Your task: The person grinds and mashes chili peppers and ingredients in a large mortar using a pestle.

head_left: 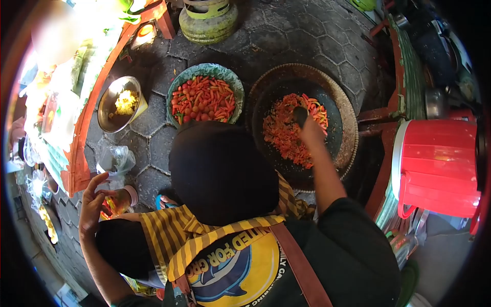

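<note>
My right hand is closed around a dark pestle, which rests on crushed red chilies in a wide dark stone mortar. Whole red and orange chilies lie on the mortar's right side, beside the pestle. The mortar sits within a round woven tray. At the lower left, my left hand is raised with its fingers apart and nothing visible in it. Just beyond it lies a clear jar with red and yellow contents. Left of the mortar stands a green patterned basin full of red chilies and small tomatoes.
A metal bowl with yellow pieces and a plastic bag are on the paving at left. A green gas cylinder stands at the back. Wooden benches flank both sides, with a red cooler at right. A black-covered head hides the centre.
</note>
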Demonstrator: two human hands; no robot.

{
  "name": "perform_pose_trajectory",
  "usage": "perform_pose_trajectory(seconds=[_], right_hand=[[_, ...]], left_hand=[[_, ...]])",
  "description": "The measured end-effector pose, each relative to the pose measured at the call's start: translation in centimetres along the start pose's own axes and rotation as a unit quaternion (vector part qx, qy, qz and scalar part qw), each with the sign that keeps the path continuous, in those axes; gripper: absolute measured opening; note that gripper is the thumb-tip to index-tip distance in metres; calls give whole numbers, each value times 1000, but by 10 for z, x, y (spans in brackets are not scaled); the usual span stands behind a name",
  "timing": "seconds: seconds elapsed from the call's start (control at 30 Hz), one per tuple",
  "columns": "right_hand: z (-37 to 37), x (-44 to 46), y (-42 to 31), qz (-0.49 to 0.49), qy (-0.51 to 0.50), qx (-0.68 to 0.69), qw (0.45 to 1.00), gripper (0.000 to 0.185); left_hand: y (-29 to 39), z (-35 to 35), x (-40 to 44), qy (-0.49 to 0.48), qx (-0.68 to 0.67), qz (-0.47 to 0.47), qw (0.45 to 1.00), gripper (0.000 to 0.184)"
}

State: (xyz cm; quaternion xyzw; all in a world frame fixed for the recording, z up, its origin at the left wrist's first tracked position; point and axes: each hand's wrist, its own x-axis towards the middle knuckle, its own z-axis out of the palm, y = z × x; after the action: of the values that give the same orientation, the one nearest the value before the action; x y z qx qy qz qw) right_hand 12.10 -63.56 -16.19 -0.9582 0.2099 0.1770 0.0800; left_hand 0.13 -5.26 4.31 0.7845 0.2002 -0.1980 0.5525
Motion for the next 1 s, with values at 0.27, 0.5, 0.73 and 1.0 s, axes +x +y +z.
perform_pose_trajectory(seconds=[0.27,0.5,0.73,1.0], right_hand=[[-22,58,5,-42,-274,-6,961,52],[46,19,-3,-42,52,-30,997,28],[-52,60,12,22,-252,64,965,55],[47,61,13,-42,-46,-29,998,34]], left_hand=[[12,4,-2,-34,18,-3,999,46],[3,3,-6,-4,11,-12,1000,44],[7,0,-13,-14,16,-12,1000,45],[4,-2,-12,-4,45,-22,999,46]])
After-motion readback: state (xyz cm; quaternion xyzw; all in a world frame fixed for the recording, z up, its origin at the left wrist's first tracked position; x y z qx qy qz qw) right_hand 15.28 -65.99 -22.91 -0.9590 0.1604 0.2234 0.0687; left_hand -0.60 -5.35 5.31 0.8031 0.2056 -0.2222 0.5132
